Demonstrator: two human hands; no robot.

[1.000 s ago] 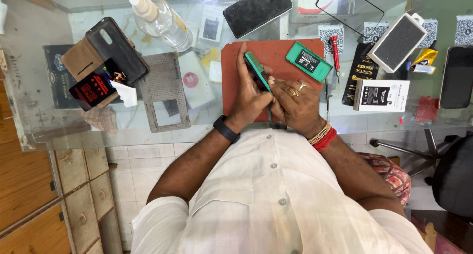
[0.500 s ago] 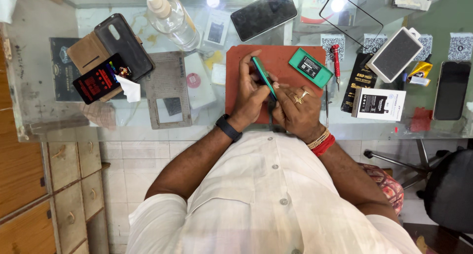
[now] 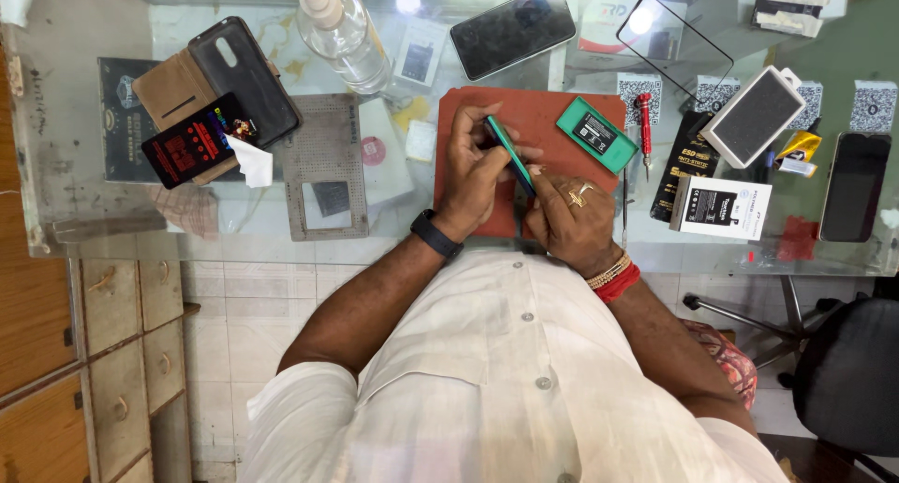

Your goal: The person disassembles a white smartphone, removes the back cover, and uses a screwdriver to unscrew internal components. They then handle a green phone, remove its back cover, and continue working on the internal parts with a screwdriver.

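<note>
A slim phone with a teal edge (image 3: pixel 510 155) stands on its edge over a red work mat (image 3: pixel 552 118) on a glass table. My left hand (image 3: pixel 473 169), with a black watch on its wrist, grips the phone's upper end and left side. My right hand (image 3: pixel 567 219), wearing a ring and red and beaded bracelets, holds the phone's lower end from the right. What my fingertips do against the phone is hidden.
A teal cover (image 3: pixel 596 134) and a red screwdriver (image 3: pixel 643 118) lie at the mat's right edge. Around it are a clear bottle (image 3: pixel 342 34), black phones (image 3: pixel 512 17), a wallet case (image 3: pixel 220 80), a grey perforated plate (image 3: pixel 323 165) and a white box (image 3: pixel 721 207). Wooden drawers (image 3: pixel 122 352) stand at the left.
The view has drifted slightly, so the table sits a little lower and more to the right. Both hands have stayed on the phone over the red mat.
</note>
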